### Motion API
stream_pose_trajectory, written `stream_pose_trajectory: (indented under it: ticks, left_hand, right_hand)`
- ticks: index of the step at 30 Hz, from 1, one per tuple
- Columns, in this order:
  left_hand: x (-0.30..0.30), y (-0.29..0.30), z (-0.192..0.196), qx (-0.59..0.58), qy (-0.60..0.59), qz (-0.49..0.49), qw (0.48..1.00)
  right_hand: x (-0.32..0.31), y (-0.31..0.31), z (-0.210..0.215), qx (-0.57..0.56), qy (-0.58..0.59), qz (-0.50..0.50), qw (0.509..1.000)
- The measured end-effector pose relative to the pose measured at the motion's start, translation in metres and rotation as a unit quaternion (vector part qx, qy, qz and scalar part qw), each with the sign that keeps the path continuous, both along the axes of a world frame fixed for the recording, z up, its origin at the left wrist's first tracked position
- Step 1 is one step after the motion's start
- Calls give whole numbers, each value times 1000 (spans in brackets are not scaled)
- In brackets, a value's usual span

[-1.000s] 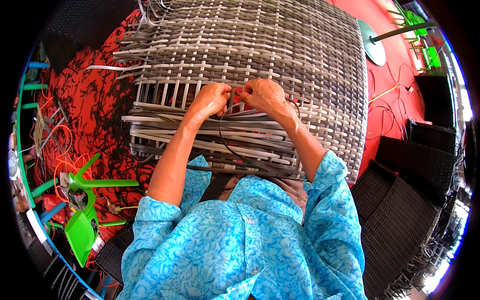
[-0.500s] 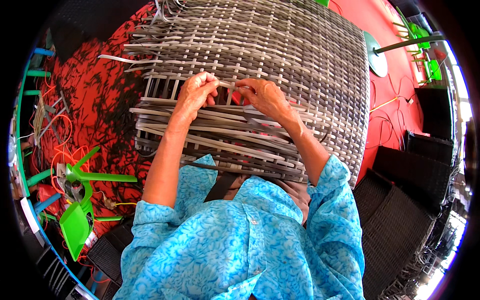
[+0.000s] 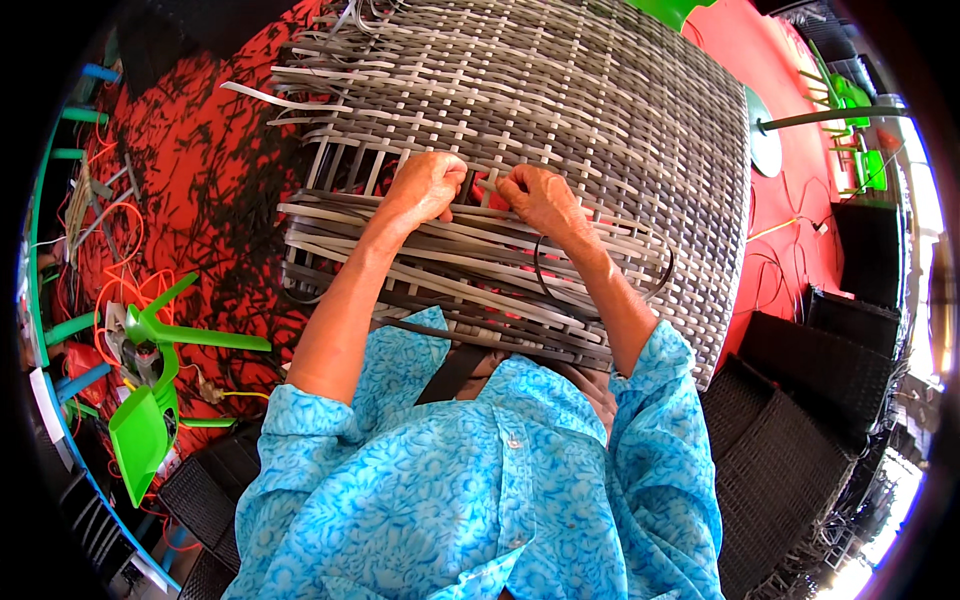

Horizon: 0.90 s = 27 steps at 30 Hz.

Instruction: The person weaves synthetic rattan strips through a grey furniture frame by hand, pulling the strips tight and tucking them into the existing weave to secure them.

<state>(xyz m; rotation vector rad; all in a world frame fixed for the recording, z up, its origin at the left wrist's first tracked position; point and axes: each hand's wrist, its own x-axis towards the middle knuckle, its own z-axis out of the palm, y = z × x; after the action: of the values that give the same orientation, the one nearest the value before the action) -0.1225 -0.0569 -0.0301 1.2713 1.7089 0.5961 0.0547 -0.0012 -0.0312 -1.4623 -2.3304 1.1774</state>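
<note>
A panel of grey-brown flat plastic wicker (image 3: 560,110), partly woven, lies across a frame in front of me. Its near left part is a gap with bare upright strips, and several loose strips (image 3: 400,262) lie across the near side. At the gap's far edge, my left hand (image 3: 427,188) is closed in a pinch on a wicker strip. Just to its right, my right hand (image 3: 543,203) has its fingers bent together on the strip too; its ends inside both hands are hidden. A thin dark strip (image 3: 541,270) loops beside my right wrist.
Dark strip scraps litter the red floor (image 3: 190,150) at left. A green plastic chair (image 3: 150,400) with orange cords stands at lower left. Dark woven furniture pieces (image 3: 770,450) stack at right. A round grey-green base with a pole (image 3: 765,135) is at far right.
My hands have shifted slightly right in the picture, along with the panel. The stretch of strip between them shows less, and a loop of strip now curves around my right forearm.
</note>
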Motion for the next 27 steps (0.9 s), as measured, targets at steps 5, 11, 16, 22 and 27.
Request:
stream_pose_trajectory:
  ticks: [5, 11, 16, 22, 27]
  left_hand:
    - [-2, 2, -10, -33, 2, -33, 999]
    - [-8, 2, -11, -83, -83, 11, 993]
    - [-9, -8, -2, -58, -155, 104, 981]
    - [-42, -18, -4, 73, -183, 183, 963]
    - [-50, -21, -7, 105, -196, 139, 965]
  right_hand:
    - [-7, -1, -7, 13, -39, 10, 999]
    - [-10, -6, -3, 29, -34, -1, 999]
    - [-9, -10, -2, 48, -18, 6, 999]
    - [-32, -5, 4, 57, 80, 30, 995]
    - [-50, -3, -7, -41, 128, 65, 989]
